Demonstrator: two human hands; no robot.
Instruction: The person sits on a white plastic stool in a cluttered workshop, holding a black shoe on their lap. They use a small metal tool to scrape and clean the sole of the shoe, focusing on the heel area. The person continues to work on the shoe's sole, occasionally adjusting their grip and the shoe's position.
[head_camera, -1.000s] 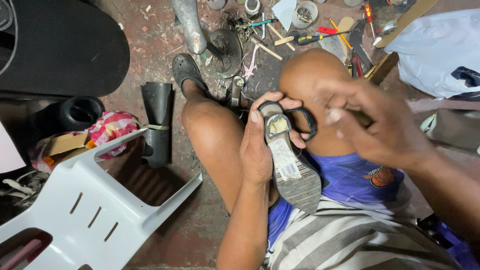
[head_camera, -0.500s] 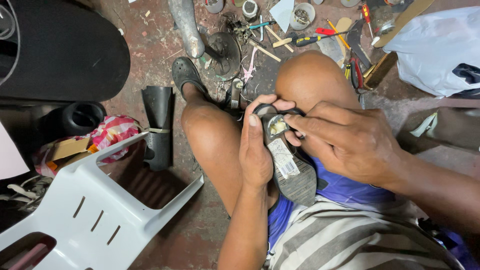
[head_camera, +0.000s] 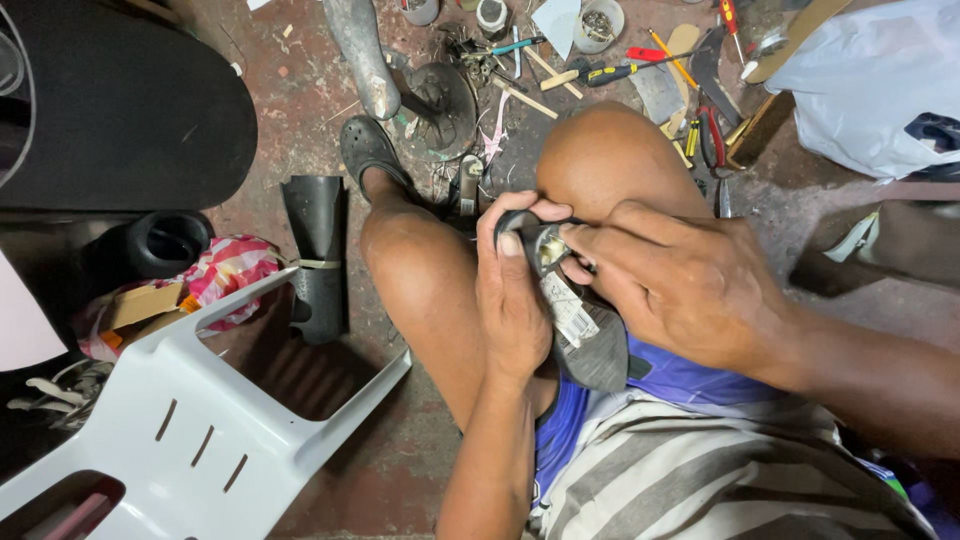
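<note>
Both hands are on one shoe (head_camera: 585, 335), held sole-up over the lap between the bare knees. A second ago the right hand (head_camera: 690, 290) was lifted off toward the right knee, with a dark loop hanging at the heel; half a second ago it came down onto the heel, and now it lies across the shoe, its fingers (head_camera: 590, 243) pressed together and pinching at the heel end. So the work has gone from holding the shoe ready to handling the heel itself. The left hand (head_camera: 515, 300) has kept its place throughout: it wraps the left side of the shoe, thumb laid along the edge near the heel, fingers curled under and closed on it.

The shoe's worn grey sole points back toward the striped shirt (head_camera: 700, 470), its heel toward the knees, so the pinch sits at the far end of the shoe and the wrapping grip just beside it. Beyond the shoe, past the knees, screwdrivers (head_camera: 620, 70) and other small tools lie on the floor. Left of the shoe, well apart, stands a white plastic chair (head_camera: 190, 420).
</note>
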